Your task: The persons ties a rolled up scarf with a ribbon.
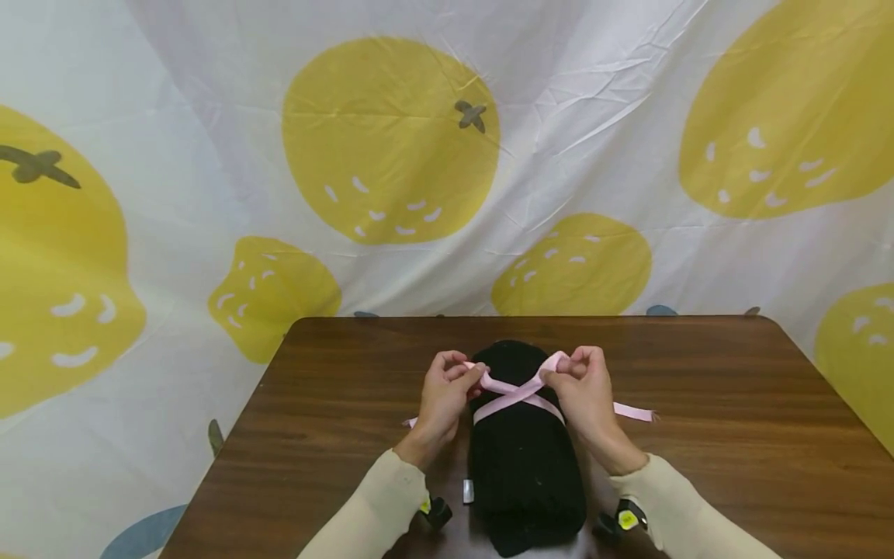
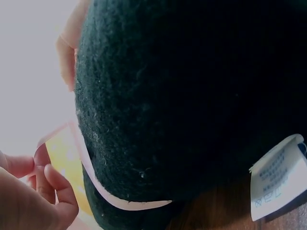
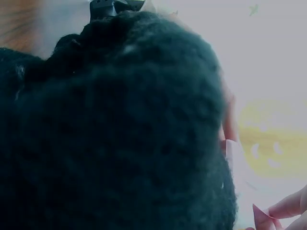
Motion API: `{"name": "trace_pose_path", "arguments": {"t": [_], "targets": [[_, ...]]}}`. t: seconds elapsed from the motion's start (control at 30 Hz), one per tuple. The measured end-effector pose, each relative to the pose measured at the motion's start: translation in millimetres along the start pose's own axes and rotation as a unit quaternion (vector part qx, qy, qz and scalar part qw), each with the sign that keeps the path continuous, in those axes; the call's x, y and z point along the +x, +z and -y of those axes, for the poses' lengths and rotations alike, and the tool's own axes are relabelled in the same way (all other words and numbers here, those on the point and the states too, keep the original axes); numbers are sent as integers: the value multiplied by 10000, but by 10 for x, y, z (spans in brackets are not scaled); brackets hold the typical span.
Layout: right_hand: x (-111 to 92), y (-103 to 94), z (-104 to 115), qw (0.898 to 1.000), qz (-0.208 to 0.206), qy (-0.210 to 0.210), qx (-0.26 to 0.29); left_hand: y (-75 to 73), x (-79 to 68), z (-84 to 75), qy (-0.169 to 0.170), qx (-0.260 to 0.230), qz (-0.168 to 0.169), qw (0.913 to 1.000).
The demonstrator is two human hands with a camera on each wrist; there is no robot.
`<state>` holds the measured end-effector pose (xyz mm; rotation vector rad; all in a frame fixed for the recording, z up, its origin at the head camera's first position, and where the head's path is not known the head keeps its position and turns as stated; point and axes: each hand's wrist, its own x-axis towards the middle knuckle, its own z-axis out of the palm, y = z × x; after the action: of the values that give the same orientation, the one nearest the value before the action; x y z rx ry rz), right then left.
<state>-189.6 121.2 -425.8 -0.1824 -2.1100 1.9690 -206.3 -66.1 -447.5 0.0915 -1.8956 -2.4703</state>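
A rolled black fleece bundle [image 1: 527, 466] lies lengthwise on the table, with a pink ribbon [image 1: 518, 394] wrapped around its far half and crossed on top. At the left of the crossing, my left hand [image 1: 444, 394] pinches one part of the ribbon between thumb and fingers. My right hand [image 1: 588, 396] pinches the other part at the right, raised a little above the bundle. A loose ribbon end sticks out beyond each hand. In the left wrist view the ribbon runs round the side of the fleece bundle [image 2: 144, 120]. The fleece hides most of the right wrist view.
A white care label [image 1: 468, 491] sticks out from the bundle's left side. The brown wooden table [image 1: 726, 373] extends on both sides. Behind its far edge hangs a white curtain [image 1: 587, 155] printed with yellow lemons. Both wrists wear dark camera straps.
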Motion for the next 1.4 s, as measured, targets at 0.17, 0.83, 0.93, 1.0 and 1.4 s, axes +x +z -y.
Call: {"name": "trace_pose_path", "arguments": {"t": [0.17, 0.83, 0.93, 1.0, 1.4], "targets": [[-16, 33, 17, 9997, 116, 18, 220, 6, -1, -6, -27, 394, 39, 9992], [9, 22, -15, 9909, 1159, -413, -548, 115, -30, -59, 592, 906, 64, 9941], [13, 14, -14, 9885, 1342, -399, -577, 116, -22, -67, 727, 1063, 196, 9915], [20, 12, -16, 9859, 1496, -417, -622, 109, 6, -44, 850, 1173, 334, 9889], [31, 23, 23, 9609, 2526, -892, -701, 146, 16, -105, 1496, 1484, 1436, 9670]]}}
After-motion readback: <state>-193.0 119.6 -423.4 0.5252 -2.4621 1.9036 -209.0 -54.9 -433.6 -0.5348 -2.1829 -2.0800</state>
